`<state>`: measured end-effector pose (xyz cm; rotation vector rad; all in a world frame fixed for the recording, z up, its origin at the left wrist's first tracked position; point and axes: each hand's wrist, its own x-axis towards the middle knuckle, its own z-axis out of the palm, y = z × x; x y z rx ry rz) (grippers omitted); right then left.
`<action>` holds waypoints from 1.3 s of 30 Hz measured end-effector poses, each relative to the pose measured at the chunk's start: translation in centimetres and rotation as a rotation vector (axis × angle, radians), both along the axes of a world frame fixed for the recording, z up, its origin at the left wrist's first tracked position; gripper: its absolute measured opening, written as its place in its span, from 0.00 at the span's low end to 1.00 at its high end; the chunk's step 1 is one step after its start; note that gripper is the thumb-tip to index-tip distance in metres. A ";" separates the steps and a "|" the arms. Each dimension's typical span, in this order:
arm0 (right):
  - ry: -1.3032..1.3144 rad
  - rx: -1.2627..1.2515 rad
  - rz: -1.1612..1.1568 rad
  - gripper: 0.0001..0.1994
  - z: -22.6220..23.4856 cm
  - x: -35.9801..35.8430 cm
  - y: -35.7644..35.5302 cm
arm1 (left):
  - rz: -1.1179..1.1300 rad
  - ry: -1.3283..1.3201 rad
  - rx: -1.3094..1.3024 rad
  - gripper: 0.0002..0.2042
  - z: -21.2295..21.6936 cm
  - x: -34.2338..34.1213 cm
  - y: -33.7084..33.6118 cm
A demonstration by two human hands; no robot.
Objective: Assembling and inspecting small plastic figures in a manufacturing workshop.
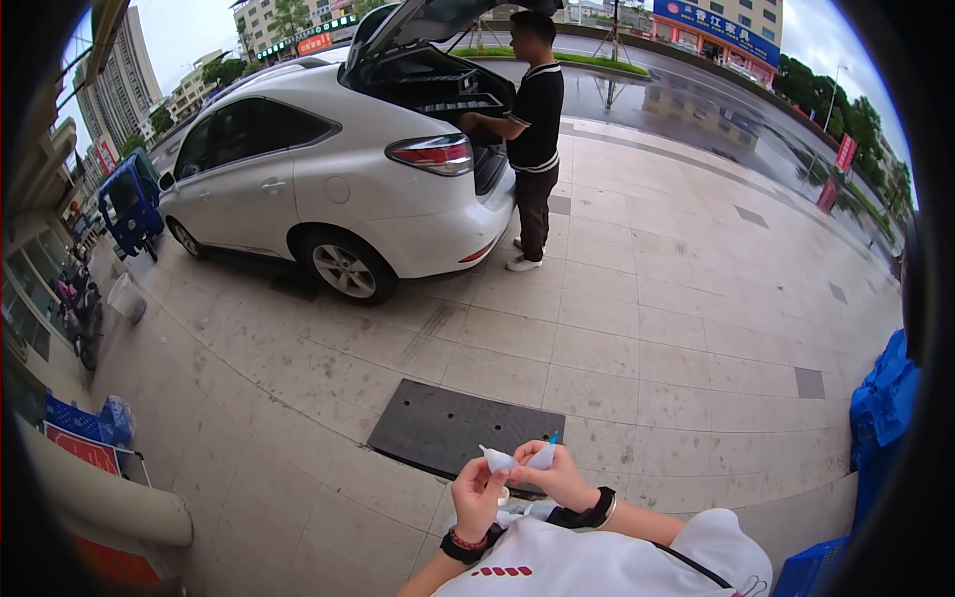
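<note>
Close together in front of my body, both hands are closed on small whitish pieces. Between the fingertips of my left hand (477, 496) is a white translucent pointed piece (498, 460). My right hand (560, 480) pinches a similar white cone-shaped piece (542, 458), which has a thin blue tip (554, 438) pointing up. The two pieces nearly meet at the fingers; whether they are joined I cannot tell. Below the hands, some pale material (512, 509) shows against my white top, too small to name. Dark bands circle both wrists.
Ahead, a person (535, 119) stands at the raised tailgate of a white car (338, 179). A dark ramp mat (463, 426) lies on the tiled pavement before me. Blue crates (80, 420) stand left, blue plastic (885, 393) right. A white bucket (127, 298) and scooters are farther left.
</note>
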<state>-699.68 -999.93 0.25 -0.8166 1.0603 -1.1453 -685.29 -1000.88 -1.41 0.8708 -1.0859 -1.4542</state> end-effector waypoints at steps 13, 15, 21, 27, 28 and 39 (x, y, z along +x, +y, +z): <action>0.037 -0.049 -0.030 0.11 0.5 -0.1 0.3 | -0.011 -0.011 -0.007 0.08 0.3 -0.2 0.1; 0.005 -0.013 -0.048 0.11 1.1 0.0 0.3 | -0.016 -0.011 -0.014 0.08 0.3 -0.3 0.0; 0.007 0.005 0.026 0.11 1.1 -0.1 0.3 | -0.010 0.005 -0.011 0.09 0.3 -0.1 0.3; -0.020 0.008 -0.018 0.11 0.0 0.0 0.3 | -0.009 0.008 0.039 0.11 -0.7 0.2 0.8; 0.004 -0.002 -0.038 0.11 0.2 0.0 0.5 | -0.023 0.012 0.048 0.11 -0.3 0.0 0.8; -0.037 0.011 0.123 0.12 1.0 3.6 -0.7 | 0.190 -0.027 -0.034 0.10 0.0 3.1 2.1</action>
